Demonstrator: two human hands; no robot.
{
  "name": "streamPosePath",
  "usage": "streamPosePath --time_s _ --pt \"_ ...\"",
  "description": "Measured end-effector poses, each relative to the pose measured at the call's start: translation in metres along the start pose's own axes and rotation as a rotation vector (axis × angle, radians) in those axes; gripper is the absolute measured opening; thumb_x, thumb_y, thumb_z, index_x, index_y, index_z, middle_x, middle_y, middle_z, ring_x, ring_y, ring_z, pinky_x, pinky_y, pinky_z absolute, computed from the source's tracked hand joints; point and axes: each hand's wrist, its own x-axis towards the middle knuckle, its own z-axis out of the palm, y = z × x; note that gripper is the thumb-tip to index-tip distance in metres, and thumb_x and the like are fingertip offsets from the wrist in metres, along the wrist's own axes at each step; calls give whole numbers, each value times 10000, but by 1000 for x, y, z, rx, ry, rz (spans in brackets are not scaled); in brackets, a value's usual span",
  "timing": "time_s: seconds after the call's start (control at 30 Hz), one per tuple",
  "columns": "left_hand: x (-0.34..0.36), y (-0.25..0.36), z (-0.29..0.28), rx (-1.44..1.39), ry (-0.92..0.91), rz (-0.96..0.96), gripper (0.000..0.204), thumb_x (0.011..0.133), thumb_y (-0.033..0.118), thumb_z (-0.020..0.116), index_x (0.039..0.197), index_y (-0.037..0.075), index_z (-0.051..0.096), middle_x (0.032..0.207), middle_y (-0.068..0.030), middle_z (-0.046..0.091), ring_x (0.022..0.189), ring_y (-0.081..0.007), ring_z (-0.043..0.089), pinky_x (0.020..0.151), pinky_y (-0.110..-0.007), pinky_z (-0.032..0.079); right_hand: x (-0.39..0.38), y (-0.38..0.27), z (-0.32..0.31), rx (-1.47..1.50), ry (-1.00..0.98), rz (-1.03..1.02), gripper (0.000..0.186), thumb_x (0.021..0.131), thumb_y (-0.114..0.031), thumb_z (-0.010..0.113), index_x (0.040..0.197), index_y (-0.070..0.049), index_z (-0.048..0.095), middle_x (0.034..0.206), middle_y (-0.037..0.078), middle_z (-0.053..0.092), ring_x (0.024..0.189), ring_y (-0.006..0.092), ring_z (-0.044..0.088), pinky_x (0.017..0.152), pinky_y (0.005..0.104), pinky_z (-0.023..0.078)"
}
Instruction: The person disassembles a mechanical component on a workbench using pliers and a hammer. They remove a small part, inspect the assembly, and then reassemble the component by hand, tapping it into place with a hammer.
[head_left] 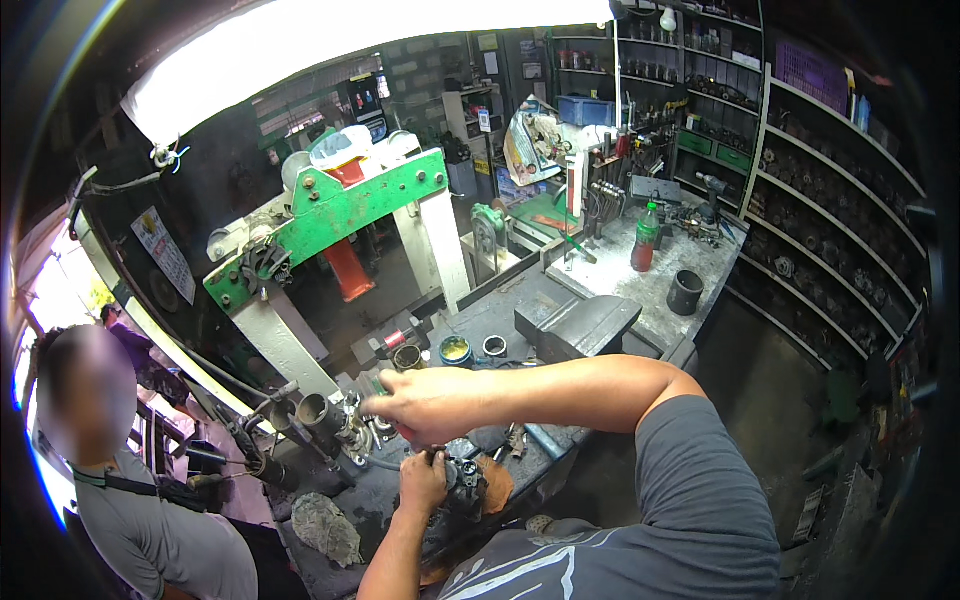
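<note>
My left hand is closed at the side of a dark metal mechanical part on the workbench, its fingertips against the part's upper edge. Just above it, my right hand reaches across from the right, its fingers curled. Bits of green and red show at the edges of that fist, but blur and the hand itself hide what it grips. An orange-brown flat piece lies to the right of the metal part. Small metal fittings crowd the bench left of my right hand.
A bench vise stands ahead to the right, beyond an open tin of yellowish paste. A green press frame rises at the far left. One bottle of red liquid stands farther back. At the left is another person.
</note>
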Motion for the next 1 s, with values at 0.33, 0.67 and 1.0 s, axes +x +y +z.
streamPosePath --time_s 0.33,0.67,1.0 --pt "0 6 0 58 52 5 174 1019 167 657 1123 35 703 1001 -231 750 1003 -488 692 900 -584 512 -2 14 10 2 164 -95 491 825 -361 868 1121 -21 674 981 225 726 917 442 764 786 521 619" --pt "-1 1 2 33 51 11 180 1014 195 668 1004 35 749 962 -229 763 964 -470 706 882 -569 519 -10 18 12 36 76 -74 496 851 -339 849 1206 -46 665 1053 252 732 978 438 763 810 534 618" --pt "-2 -2 3 20 101 77 192 1001 191 689 1001 3 729 969 -259 738 958 -493 684 871 -578 519 -14 16 16 0 120 -122 509 844 -357 850 1164 -28 632 942 220 716 883 446 753 774 515 615"
